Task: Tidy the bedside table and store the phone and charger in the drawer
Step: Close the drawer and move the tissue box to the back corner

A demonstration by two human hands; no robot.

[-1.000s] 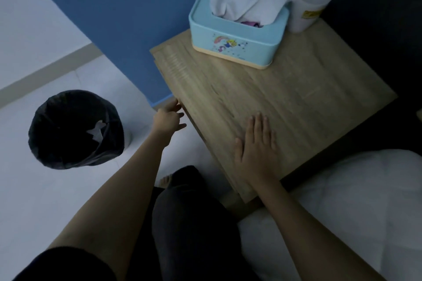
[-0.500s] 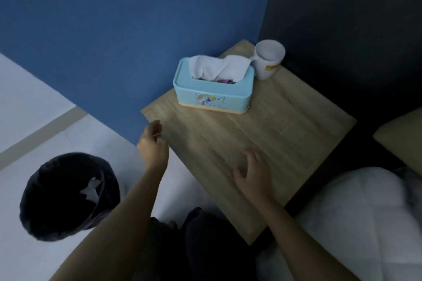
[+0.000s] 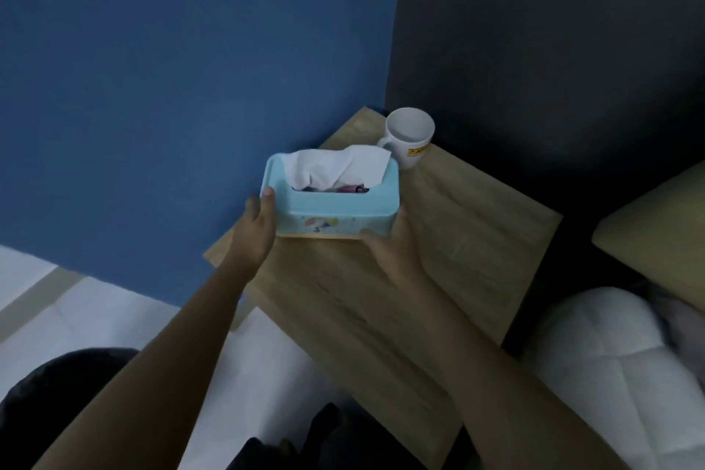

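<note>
A light blue tissue box [image 3: 335, 210] with a white tissue sticking out sits at the back left of the wooden bedside table [image 3: 438, 259]. My left hand [image 3: 257, 229] grips the box's left end, thumb on its top edge. My right hand [image 3: 393, 244] holds its right front corner. A white mug [image 3: 408, 137] stands behind the box in the table's far corner. No phone, charger or drawer shows.
A blue wall rises to the left and a dark wall behind the table. A dark round bin [image 3: 49, 393] is on the white floor at lower left. White bedding [image 3: 618, 374] and a tan pillow [image 3: 663, 225] lie to the right.
Both hands left the table's front edge and top and reached to the tissue box, taking hold of its two ends. The view has tilted upward.
</note>
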